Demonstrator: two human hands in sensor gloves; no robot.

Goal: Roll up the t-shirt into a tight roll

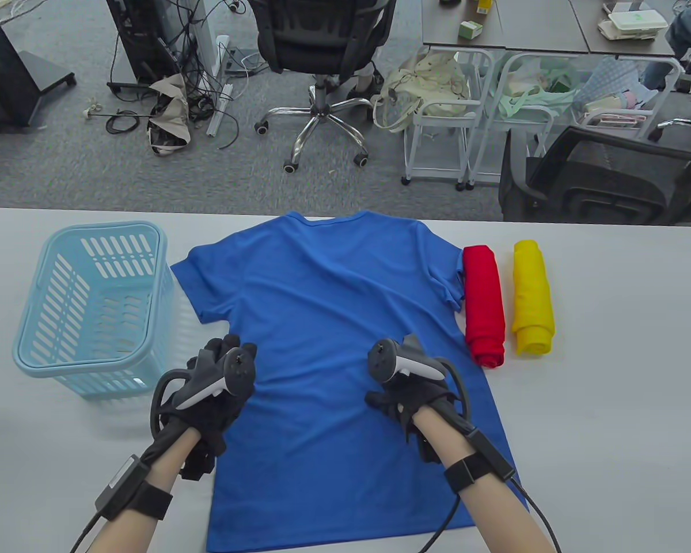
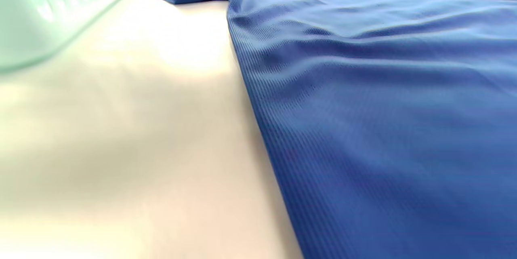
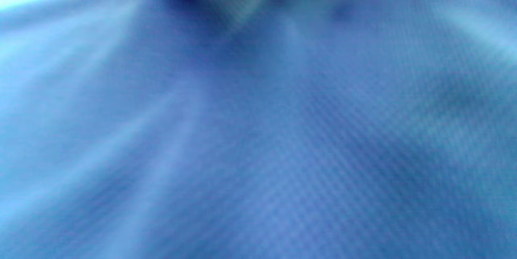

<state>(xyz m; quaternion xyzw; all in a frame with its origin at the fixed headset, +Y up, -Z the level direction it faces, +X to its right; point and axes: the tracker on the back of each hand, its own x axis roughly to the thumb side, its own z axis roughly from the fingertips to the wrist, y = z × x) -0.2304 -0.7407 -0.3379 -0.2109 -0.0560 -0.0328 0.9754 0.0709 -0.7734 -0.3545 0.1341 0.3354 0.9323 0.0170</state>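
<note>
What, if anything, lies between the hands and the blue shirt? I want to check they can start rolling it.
Nothing visible. The left hand and right hand are already over the flat blue t-shirt. The basket and the red roll sit off to its sides.

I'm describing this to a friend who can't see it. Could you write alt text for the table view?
A blue t-shirt lies spread flat on a white table, with two gloved hands over its lower half, the left hand at its left edge and the right hand on the cloth. A light blue basket stands to its left; a red roll and a yellow roll lie to its right.
</note>
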